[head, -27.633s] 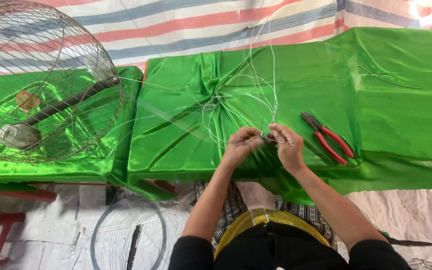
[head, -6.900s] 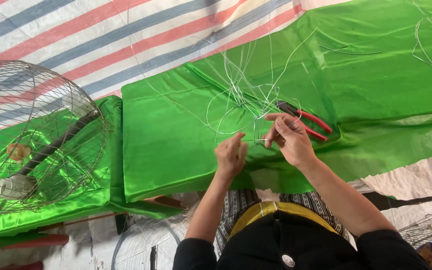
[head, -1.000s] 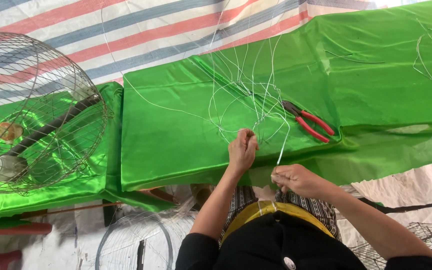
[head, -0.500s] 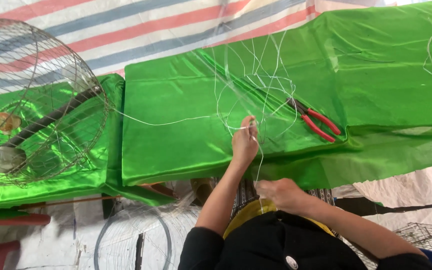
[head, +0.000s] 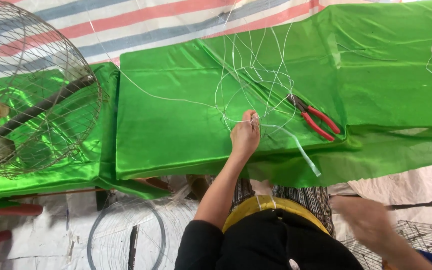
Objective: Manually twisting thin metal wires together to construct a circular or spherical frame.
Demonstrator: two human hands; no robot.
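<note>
Our left hand (head: 245, 137) pinches the thin wire tangle (head: 254, 87) at its near edge, fingers closed on a strand — the tangle lies on the green cloth (head: 176, 110). Red-handled pliers (head: 314, 118) lie at three o'clock of it. Our right hand (head: 368, 222) — blurred, low at five o'clock; grip cannot be told. Wire fan cage (head: 31, 90) sits at nine o'clock.

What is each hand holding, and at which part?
Left hand pinches the thin white wire frame at its near edge on the green cloth. Right hand is blurred; cannot tell.
</note>
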